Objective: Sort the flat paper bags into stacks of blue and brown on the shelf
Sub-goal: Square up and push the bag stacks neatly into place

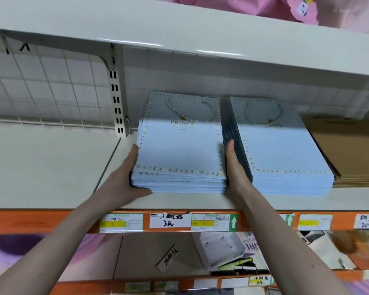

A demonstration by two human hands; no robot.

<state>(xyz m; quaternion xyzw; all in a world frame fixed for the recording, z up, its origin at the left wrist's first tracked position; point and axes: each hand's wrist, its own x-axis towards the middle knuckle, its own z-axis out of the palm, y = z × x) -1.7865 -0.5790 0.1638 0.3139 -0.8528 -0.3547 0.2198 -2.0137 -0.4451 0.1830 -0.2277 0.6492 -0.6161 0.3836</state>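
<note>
White shop shelving fills your view, with a wire grid back panel [41,81] behind and an orange price rail [51,220] along the front edge of the shelf [41,167] you are working on.

Your left hand [127,175] lies flat against the left edge of the near blue stack [179,150], fingers straight along its side and the thumb hooked under the front corner. Your right hand [234,165] stands flat against the right edge, fingers straight and wedged into the narrow gap beside the next pile. Neither hand curls round anything; you are squeezing the stack between two flat palms.

That stack sits dead ahead between your hands, its long axis running away from you toward the back panel, rope handles at the far end. Its layers are a little fanned at the front, so squaring looks like the step in hand.

Just beside your right hand lies the second blue stack [285,150], with dark edges showing on its left flank; I cannot tell what those are. Beyond it, touching or nearly so, sits the brown stack [345,150]. Any shift rightward would likely press your right knuckles into that neighbour.
</note>
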